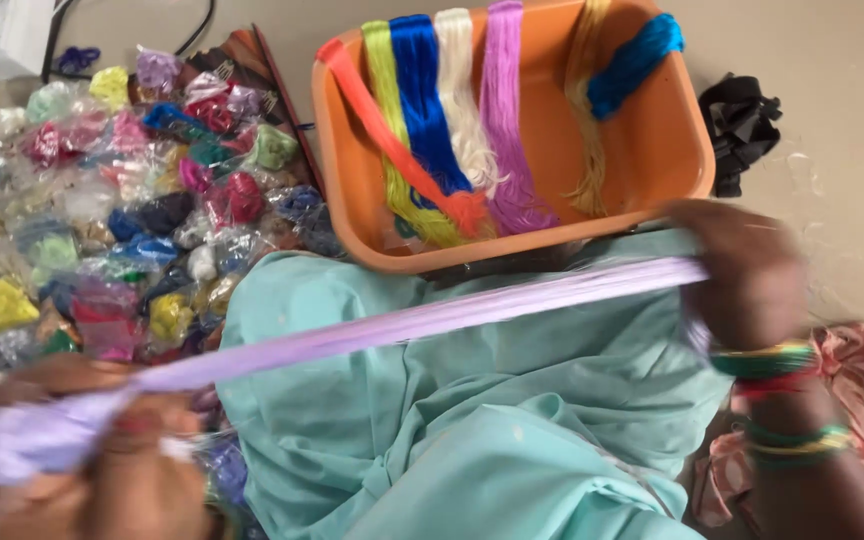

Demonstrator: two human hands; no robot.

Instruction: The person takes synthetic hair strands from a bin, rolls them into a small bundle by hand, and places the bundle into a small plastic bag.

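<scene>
Orange tub (pixel 672 150) of coloured thread skeins (pixel 452 110)

A long hank of pale lilac thread (pixel 422 320) stretches taut in a slanting line, low at the left, higher at the right, above a lap of mint-green cloth. Its left end bunches into a soft, blurred wad; its right end narrows.

A tray (pixel 697 150) holding thread hanks (pixel 452 110) lies beyond the lap, packets (pixel 112 210) to its left.
</scene>
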